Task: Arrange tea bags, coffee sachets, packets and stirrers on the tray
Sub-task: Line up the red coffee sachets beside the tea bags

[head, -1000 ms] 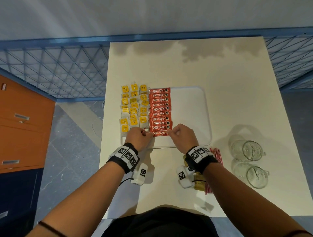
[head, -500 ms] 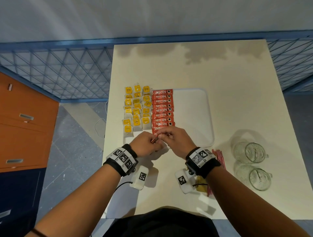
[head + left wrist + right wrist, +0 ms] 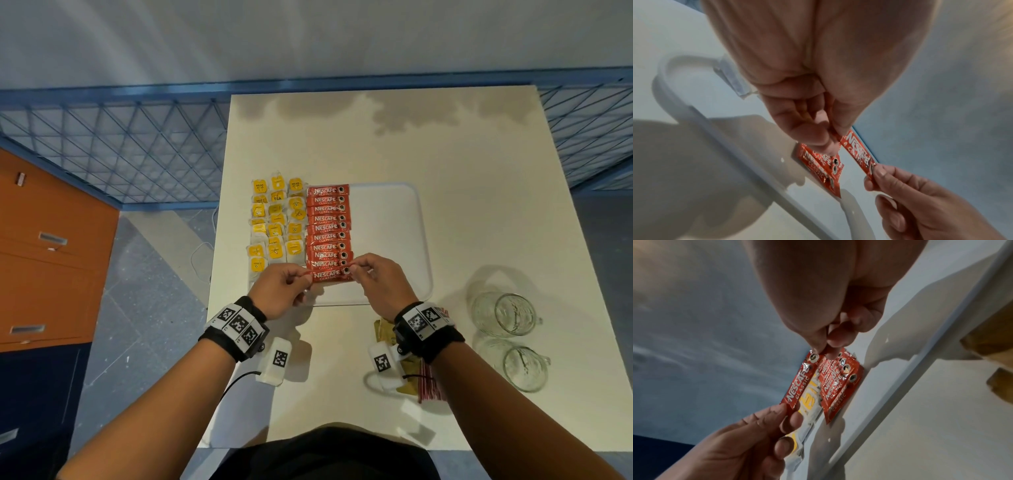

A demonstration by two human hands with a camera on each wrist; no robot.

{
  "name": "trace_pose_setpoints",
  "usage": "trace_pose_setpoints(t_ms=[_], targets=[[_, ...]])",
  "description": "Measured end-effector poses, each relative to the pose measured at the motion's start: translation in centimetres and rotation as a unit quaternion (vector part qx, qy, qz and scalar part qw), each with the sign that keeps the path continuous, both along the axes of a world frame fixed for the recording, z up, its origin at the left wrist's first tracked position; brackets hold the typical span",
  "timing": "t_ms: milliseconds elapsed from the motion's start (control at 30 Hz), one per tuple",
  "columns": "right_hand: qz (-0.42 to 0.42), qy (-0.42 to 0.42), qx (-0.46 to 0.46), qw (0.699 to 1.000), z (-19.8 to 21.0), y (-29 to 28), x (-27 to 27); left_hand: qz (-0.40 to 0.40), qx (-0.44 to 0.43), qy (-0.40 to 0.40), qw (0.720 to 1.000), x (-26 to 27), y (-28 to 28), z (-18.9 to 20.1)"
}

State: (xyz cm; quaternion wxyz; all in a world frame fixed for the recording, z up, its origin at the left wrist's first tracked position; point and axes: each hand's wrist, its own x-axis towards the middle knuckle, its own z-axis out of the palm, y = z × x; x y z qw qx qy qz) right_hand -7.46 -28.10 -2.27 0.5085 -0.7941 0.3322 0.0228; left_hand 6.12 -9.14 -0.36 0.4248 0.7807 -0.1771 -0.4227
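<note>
A red Nescafe sachet (image 3: 329,275) is stretched between both hands, held above the near end of the sachet column. My left hand (image 3: 301,274) pinches its left end, and my right hand (image 3: 352,269) pinches its right end. In the left wrist view the same sachet (image 3: 858,153) hangs clear of the tray. A column of several red coffee sachets (image 3: 328,228) lies on the white tray (image 3: 390,219). Yellow tea bags (image 3: 275,222) lie in rows along the tray's left side. In the right wrist view the held sachet (image 3: 799,386) is above the stacked ones (image 3: 835,382).
Two clear glass mugs (image 3: 503,313) stand on the table at the right. Red stirrers (image 3: 430,385) and brown packets (image 3: 385,330) lie under my right forearm near the front edge. An orange cabinet (image 3: 48,260) stands to the left, and blue mesh fencing (image 3: 120,147) runs behind.
Both hands came together at the column's near end, then moved apart again. One sachet is now lifted and held stretched between them.
</note>
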Motion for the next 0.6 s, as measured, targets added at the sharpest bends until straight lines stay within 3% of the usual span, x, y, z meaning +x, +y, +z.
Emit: trace_pose_setpoints(t_ms=[200, 400, 600], targets=[[0.0, 0.044, -0.026, 0.999, -0.2, -0.1, -0.3, 0.025, 0.041, -0.047, 0.998, 0.3, -0.1, -1.9], [0.023, 0.126, -0.055, 0.99, -2.0, 0.6, -0.4, -0.016, 0.118, -0.1, 0.988, 0.1, -0.3, -3.3], [0.027, 0.148, -0.078, 0.986, -2.2, 1.2, 0.0, -0.028, 0.17, -0.105, 0.979, -0.2, -0.7, -3.5]])
